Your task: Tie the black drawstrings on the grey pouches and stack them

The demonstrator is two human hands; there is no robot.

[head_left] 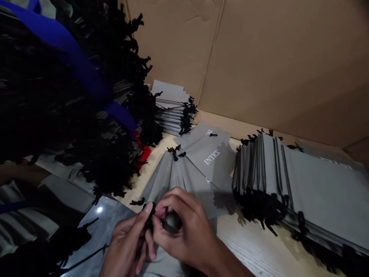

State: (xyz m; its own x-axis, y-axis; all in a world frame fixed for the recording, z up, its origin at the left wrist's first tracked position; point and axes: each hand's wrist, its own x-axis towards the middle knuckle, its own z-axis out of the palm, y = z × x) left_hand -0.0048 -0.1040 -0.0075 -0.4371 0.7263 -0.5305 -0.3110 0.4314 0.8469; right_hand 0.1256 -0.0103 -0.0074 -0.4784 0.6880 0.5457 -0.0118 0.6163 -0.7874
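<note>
My left hand (129,236) pinches a black drawstring cord (149,217) between thumb and fingers. Close against it, my right hand (188,227) has thumb and forefinger closed on the same cord; the exact tips are partly hidden. Below both hands lies the grey fabric of a drawstring pouch (163,263), mostly covered by them. Just beyond my fingers, several grey pouches (168,175) lie fanned out, their black cord ends bunched at the top. Flat grey pouches printed INTEX (219,169) are spread behind my right hand.
At the right stands a thick stack of grey pouches (323,188) with knotted black cords. A smaller stack (170,96) sits at the back by a cardboard wall (273,65). Dark piles tied with a blue strap (77,57) crowd the left, above a shiny grey sheet (108,213).
</note>
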